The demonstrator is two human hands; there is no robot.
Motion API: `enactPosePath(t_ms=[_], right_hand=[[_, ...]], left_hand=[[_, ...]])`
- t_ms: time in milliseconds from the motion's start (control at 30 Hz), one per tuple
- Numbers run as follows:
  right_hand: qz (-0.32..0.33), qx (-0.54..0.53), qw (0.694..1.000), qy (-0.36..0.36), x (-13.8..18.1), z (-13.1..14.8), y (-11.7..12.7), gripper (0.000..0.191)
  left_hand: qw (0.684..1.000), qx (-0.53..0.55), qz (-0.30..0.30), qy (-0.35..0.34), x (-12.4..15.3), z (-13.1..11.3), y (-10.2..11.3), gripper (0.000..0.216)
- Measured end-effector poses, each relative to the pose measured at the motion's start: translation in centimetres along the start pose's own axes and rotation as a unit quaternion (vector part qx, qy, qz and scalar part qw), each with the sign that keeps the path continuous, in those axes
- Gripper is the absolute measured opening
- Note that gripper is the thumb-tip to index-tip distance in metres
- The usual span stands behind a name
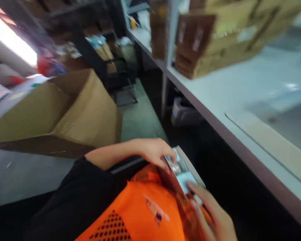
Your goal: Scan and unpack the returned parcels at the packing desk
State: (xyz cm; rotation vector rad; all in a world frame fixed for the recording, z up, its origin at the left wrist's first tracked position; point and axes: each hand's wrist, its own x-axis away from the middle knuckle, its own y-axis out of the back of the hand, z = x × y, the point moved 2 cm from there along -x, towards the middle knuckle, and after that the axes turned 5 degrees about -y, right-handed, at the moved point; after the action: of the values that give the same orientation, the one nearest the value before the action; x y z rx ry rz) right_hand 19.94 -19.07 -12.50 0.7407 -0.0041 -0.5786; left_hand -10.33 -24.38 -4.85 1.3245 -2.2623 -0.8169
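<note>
A small open box (192, 167) with pale walls lies close against my orange mesh vest. Inside it sit a light blue piece (184, 180) and something shiny and clear; blur hides what they are. My left hand (157, 152) grips the far end of the box, its fingers curled over the edge and reaching inside. At the near end, my right hand (213, 212) holds the box between its fingers, and one fingertip touches the light blue piece.
A large open cardboard carton (90, 110) stands on the left. Along the right runs a white shelf table (215, 87) bearing cardboard boxes (205, 43) and a flat sheet. A grey bin (185, 112) sits underneath. Beyond the carton is a black chair (119, 72).
</note>
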Motion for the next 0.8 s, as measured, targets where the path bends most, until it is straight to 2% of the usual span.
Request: enactPosePath(t_ms=[67, 133, 200, 233, 300, 367, 400, 467, 533, 567, 633, 700, 767, 800], right_hand=[[0.006, -0.03, 0.999, -0.014, 0.6, 1.8, -0.6, 0.057], [-0.029, -0.096, 0.993, -0.06, 0.9, 2.5, -1.6, 0.072], [-0.118, -0.196, 0.967, -0.109, 1.4, 2.7, -2.5, 0.077], [-0.178, -0.235, 0.947, -0.131, 1.7, 2.7, -2.7, 0.07], [-0.289, -0.248, 0.909, -0.171, 2.2, 2.3, -2.9, 0.05], [-0.339, -0.19, 0.897, -0.21, 2.4, 1.9, -2.8, 0.042], [-0.332, -0.159, 0.902, -0.225, 2.4, 1.6, -2.8, 0.046], [-0.26, -0.118, 0.929, -0.235, 2.3, 1.1, -3.2, 0.072], [-0.176, -0.083, 0.954, -0.229, 2.2, 0.3, -4.7, 0.098], [-0.152, -0.057, 0.961, -0.225, 2.2, -0.4, -5.7, 0.104], [-0.12, 0.014, 0.97, -0.21, 2.0, -2.5, -7.9, 0.103], [-0.097, 0.07, 0.967, -0.224, 1.9, -5.5, -9.9, 0.099], [-0.111, 0.08, 0.97, -0.201, 1.8, -8.5, -10.6, 0.102], [-0.13, 0.068, 0.975, -0.164, 1.8, -9.7, -10.3, 0.108]], left_hand=[[0.997, 0.053, -0.047, 0.014, -0.5, 1.5, -0.2, 0.032], [0.989, 0.093, -0.111, 0.015, -1.5, 3.2, -0.7, 0.046], [0.979, 0.111, -0.169, 0.012, -2.6, 4.7, -1.7, 0.063], [0.976, 0.111, -0.189, 0.014, -3.2, 5.2, -2.3, 0.071], [0.975, 0.113, -0.188, 0.022, -4.2, 5.8, -3.3, 0.085], [0.979, 0.152, -0.13, 0.03, -5.1, 5.8, -4.0, 0.085], [0.979, 0.179, -0.092, 0.037, -5.6, 5.6, -4.2, 0.079], [0.974, 0.211, -0.045, 0.062, -6.2, 4.9, -4.5, 0.06], [0.972, 0.2, -0.067, 0.101, -6.5, 4.5, -4.7, 0.042], [0.97, 0.19, -0.093, 0.116, -6.6, 4.6, -4.9, 0.037], [0.964, 0.198, -0.134, 0.115, -6.4, 4.9, -5.5, 0.043], [0.958, 0.226, -0.144, 0.101, -6.1, 5.5, -6.2, 0.056], [0.951, 0.249, -0.155, 0.102, -5.7, 5.9, -6.7, 0.066], [0.944, 0.263, -0.165, 0.112, -5.5, 6.0, -6.9, 0.072]])
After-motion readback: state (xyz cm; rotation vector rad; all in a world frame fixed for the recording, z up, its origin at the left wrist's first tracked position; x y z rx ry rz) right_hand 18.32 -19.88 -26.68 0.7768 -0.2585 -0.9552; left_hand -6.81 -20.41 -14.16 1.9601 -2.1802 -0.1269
